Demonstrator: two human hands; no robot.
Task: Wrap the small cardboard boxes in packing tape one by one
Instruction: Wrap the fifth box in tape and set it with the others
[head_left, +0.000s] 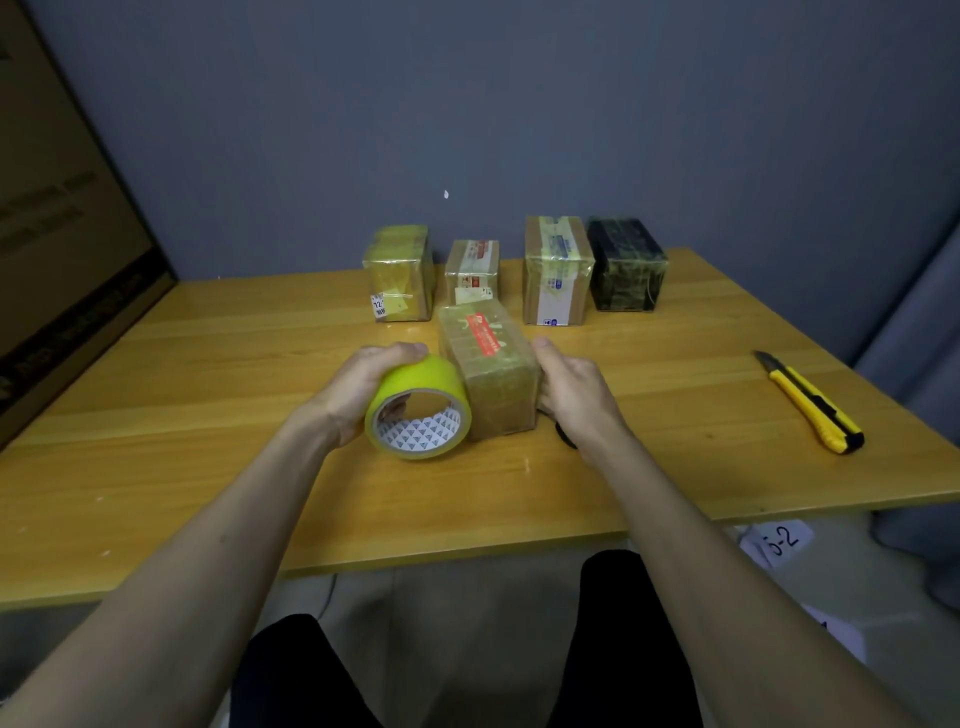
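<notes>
Cardboard under glossy tape: the box (485, 371) sits on the table (208, 415) just ahead of me, near the middle, between my two hands. Its long axis runs away from me, leaning a little left at the far end, and the red label (485, 335) on top follows that same line. It lies flat, not tipped.

My left hand (363, 387) grasps the tape roll (418, 410), fingers curled over its yellow rim with a fingertip showing through the core; the roll stands on edge, touching the box's left side, its open core facing me. My right hand (571, 387) lies against the box's right side, fingers fairly straight, steadying it rather than gripping.

I judge the risk to be in the pull: if I draw tape while my right hand only rests there, the box could slide or swivel and the strip go on crooked or wrinkled. The loose end could also fold back onto the roll.

Four other boxes (400, 273) stand in a row by the wall. A yellow knife (808, 402) lies well off to my right.
</notes>
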